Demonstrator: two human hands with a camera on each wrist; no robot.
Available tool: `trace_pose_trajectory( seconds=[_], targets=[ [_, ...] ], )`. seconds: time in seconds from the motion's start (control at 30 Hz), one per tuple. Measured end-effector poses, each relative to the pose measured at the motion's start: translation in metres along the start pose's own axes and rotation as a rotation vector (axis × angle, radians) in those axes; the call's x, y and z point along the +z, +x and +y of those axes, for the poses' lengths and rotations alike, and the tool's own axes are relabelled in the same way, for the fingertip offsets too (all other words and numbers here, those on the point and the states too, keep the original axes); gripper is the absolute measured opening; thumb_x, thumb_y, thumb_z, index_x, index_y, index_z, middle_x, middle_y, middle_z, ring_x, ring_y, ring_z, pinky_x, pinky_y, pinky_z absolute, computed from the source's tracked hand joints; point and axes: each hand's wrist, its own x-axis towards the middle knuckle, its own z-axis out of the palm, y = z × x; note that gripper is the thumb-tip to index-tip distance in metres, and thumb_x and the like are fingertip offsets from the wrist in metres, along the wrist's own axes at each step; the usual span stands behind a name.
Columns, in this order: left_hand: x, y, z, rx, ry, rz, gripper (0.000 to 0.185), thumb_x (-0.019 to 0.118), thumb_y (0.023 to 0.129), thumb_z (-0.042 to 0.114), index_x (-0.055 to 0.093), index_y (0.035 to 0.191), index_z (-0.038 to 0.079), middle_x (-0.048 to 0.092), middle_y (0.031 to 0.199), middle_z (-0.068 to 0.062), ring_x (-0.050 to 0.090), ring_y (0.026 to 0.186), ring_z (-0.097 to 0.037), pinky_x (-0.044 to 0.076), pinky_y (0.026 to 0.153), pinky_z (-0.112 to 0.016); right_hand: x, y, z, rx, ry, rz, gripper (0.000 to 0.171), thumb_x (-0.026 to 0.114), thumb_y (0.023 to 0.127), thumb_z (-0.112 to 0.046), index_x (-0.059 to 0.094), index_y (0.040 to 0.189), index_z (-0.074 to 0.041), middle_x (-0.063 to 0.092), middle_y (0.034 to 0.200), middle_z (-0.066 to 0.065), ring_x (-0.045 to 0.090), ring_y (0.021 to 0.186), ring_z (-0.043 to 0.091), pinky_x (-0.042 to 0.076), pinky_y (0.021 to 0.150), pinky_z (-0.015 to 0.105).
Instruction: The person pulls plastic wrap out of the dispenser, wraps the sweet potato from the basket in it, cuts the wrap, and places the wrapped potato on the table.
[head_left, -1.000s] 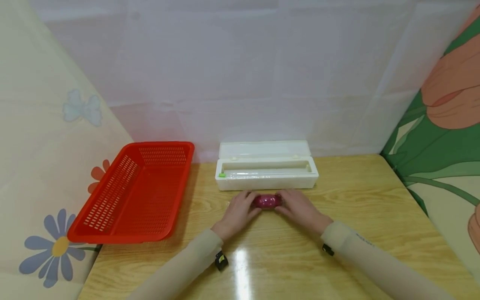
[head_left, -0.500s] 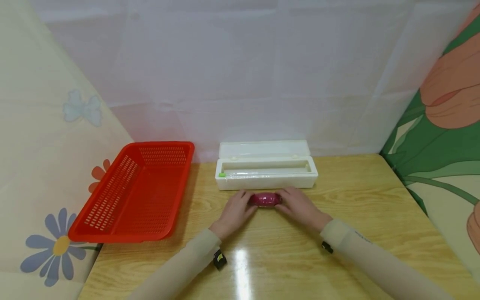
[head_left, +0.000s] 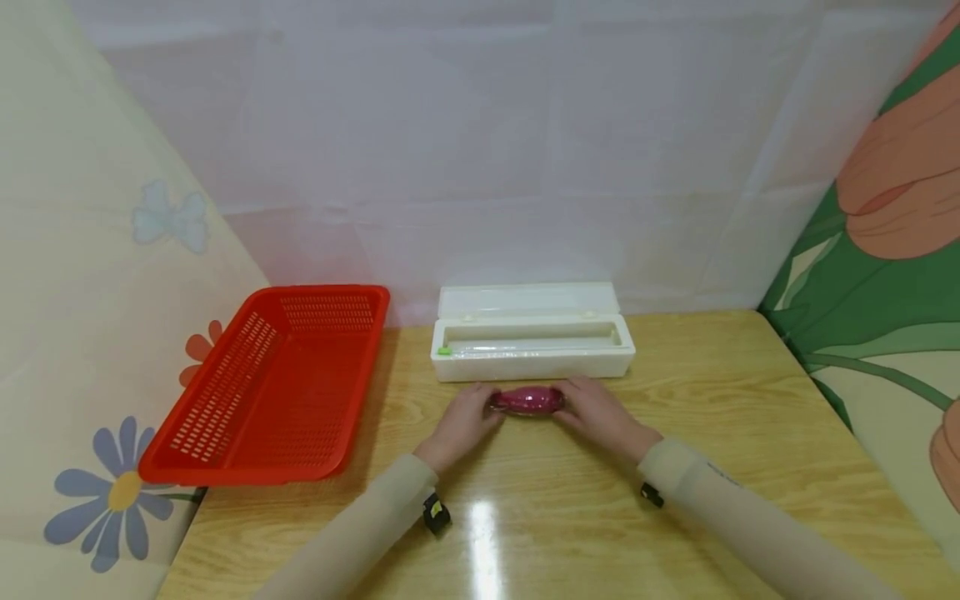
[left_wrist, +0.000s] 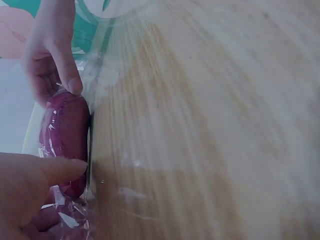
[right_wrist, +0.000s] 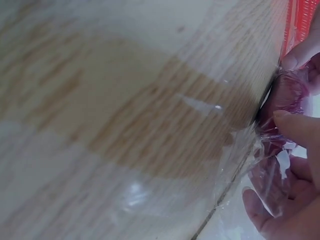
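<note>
A reddish-purple sweet potato (head_left: 529, 401) in shiny clear cling film lies crosswise between both hands, just in front of the white cling film box (head_left: 532, 365). My left hand (head_left: 462, 425) holds its left end; in the left wrist view the thumb lies along the sweet potato (left_wrist: 67, 132), with crinkled film (left_wrist: 69, 215) by the fingers. At the other end grips my right hand (head_left: 602, 417). The right wrist view has that thumb on the sweet potato (right_wrist: 282, 100) and loose film (right_wrist: 272, 182) at the curled fingers. The undersides of the fingertips are partly hidden.
A red plastic basket (head_left: 341, 450) stands at the left of the wooden table (head_left: 600, 533). The box has its lid (head_left: 528, 300) raised against the white cloth backdrop, and a small green slider (head_left: 445, 352) sits on its front left edge.
My left hand has shifted slightly left along the sweet potato, so more of its purple length shows between the hands. The right hand stays almost in place.
</note>
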Motion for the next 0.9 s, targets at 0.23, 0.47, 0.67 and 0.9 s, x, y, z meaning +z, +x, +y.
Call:
trace_pose_trajectory(
  seconds=[0.23,0.47,0.67,0.9],
  targets=[
    [-0.0010,-0.0042,-0.0048,0.025,-0.030,-0.040,0.038,0.069,0.100,0.020,0.064,0.132,0.000,0.070,0.119,-0.016,0.064,0.114,-0.034,0.051,0.104,-0.052,0.0005,0.0013,0.0013,0.027,0.012,-0.022,0.047,0.078,0.093,-0.016,0.063,0.132,0.004,0.070,0.122,0.018,0.065,0.114,0.035,0.051,0.103,0.053],
    [-0.0024,-0.0065,-0.0060,0.037,-0.003,-0.032,0.034,0.064,0.103,0.011,0.065,0.134,-0.002,0.070,0.125,-0.019,0.065,0.117,-0.036,0.051,0.105,-0.052,0.0011,0.0009,0.0015,0.007,0.015,-0.011,0.045,0.078,0.092,-0.013,0.064,0.131,0.003,0.070,0.119,0.017,0.065,0.111,0.034,0.052,0.101,0.052],
    [-0.0021,-0.0047,-0.0015,0.010,0.015,-0.003,0.028,0.070,0.098,0.007,0.071,0.126,0.000,0.073,0.117,-0.017,0.067,0.110,-0.033,0.053,0.102,-0.050,-0.0005,0.0003,-0.0001,0.005,0.012,-0.014,0.044,0.079,0.092,-0.014,0.065,0.130,0.003,0.070,0.117,0.017,0.065,0.110,0.034,0.052,0.101,0.052],
    [-0.0001,-0.0030,0.0017,-0.001,0.076,0.067,0.022,0.076,0.093,0.009,0.077,0.114,0.004,0.073,0.104,-0.013,0.064,0.098,-0.030,0.054,0.092,-0.048,0.0003,0.0020,0.0015,-0.011,-0.038,0.002,0.045,0.081,0.091,-0.018,0.068,0.129,0.002,0.071,0.115,0.014,0.064,0.106,0.031,0.053,0.097,0.049]
  ],
)
